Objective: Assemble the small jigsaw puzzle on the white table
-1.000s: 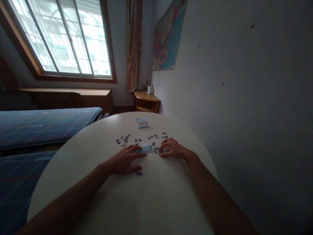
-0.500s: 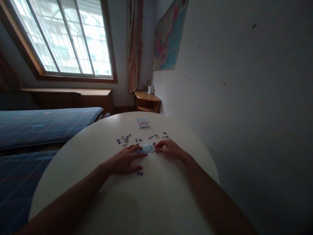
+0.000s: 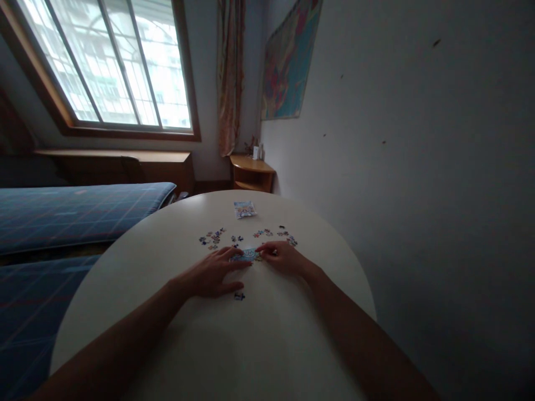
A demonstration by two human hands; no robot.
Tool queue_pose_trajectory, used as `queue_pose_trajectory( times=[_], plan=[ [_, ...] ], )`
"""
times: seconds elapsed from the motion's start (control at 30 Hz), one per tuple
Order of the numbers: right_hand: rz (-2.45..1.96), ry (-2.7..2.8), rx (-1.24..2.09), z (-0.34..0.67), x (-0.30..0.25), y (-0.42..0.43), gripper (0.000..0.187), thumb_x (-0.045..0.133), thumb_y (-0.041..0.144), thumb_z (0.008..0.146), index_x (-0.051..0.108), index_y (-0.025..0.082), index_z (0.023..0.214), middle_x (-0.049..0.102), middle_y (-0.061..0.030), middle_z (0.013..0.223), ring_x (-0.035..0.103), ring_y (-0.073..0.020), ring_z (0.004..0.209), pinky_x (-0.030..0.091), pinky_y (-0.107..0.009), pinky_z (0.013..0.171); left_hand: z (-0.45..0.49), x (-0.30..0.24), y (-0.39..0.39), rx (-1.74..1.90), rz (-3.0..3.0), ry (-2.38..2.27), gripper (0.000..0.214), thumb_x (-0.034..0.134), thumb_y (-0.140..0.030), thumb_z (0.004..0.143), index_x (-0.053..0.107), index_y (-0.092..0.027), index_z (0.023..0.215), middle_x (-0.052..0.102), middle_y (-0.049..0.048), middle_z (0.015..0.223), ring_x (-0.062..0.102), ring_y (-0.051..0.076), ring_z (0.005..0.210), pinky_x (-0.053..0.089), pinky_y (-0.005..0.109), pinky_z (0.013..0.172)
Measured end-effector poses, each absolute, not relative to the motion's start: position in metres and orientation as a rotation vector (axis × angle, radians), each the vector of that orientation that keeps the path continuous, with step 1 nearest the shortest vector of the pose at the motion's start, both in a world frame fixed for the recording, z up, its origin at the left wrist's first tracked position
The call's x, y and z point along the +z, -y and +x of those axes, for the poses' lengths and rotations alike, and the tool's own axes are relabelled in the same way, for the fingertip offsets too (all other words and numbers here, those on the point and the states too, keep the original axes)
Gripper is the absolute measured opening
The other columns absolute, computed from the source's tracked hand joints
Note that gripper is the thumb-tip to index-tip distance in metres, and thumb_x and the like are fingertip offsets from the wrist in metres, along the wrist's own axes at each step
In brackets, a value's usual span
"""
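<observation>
Resting flat and spread, left hand (image 3: 211,275) touches puzzle section (image 3: 249,254) — right hand (image 3: 282,257) seemingly pinches its edge.

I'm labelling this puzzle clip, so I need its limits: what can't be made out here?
All in the head view:
- Joined puzzle section: its image is too small and dim to read.
- Right hand: its own fingers hide whether it pinches a piece.
- Card at the far side of the table: its print is too small.
- Loose pieces: their shapes are too small.

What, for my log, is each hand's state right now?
Left hand: open, flat, fingertips on the assembled puzzle section.
Right hand: curled beside it; grip cannot be told.
</observation>
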State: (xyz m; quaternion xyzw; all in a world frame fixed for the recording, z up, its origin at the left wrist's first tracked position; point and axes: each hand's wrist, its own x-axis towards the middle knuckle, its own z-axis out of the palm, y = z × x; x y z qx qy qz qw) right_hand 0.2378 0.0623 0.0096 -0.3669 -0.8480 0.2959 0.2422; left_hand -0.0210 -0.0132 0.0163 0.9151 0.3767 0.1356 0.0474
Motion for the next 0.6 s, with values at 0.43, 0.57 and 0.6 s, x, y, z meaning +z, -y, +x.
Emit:
queue_pose_trajectory(
  times=[0.43,0.57,0.6],
  plan=[
    [-0.966,2.352,0.817,0.2381,0.0107,-0.0618,0.023,0.059,0.024,0.086,0.077,0.021,0.100,0.073,-0.0033,0.086,0.063,-0.0137,0.076,0.045,-0.023,0.070,-0.0217,0.0163,0.0134,0.413,2.788,-1.148,0.056,0.059,-0.052,0.088,0.048,-0.039,0.141,0.048,0.0077,0.141,0.050,0.031,0.124,0.042,0.049,0.104],
    [-0.944,2.390,0.783,0.2356,0.0122,-0.0583,0.025,0.057,0.019,0.085,0.076,0.021,0.101,0.073,-0.0036,0.089,0.064,-0.0135,0.077,0.046,-0.023,0.072,-0.0213,0.0160,0.0137,0.401,2.793,-1.169,0.056,0.060,-0.052,0.088,0.048,-0.039,0.141,0.048,0.0076,0.142,0.050,0.032,0.125,0.042,0.050,0.104],
    [-0.947,2.399,0.786,0.2348,0.0125,-0.0574,0.025,0.057,0.018,0.085,0.075,0.020,0.102,0.073,-0.0035,0.088,0.064,-0.0134,0.076,0.046,-0.023,0.072,-0.0212,0.0161,0.0139,0.396,2.794,-1.171,0.056,0.060,-0.052,0.088,0.048,-0.039,0.141,0.047,0.0075,0.142,0.050,0.032,0.125,0.042,0.051,0.104]
  ],
)
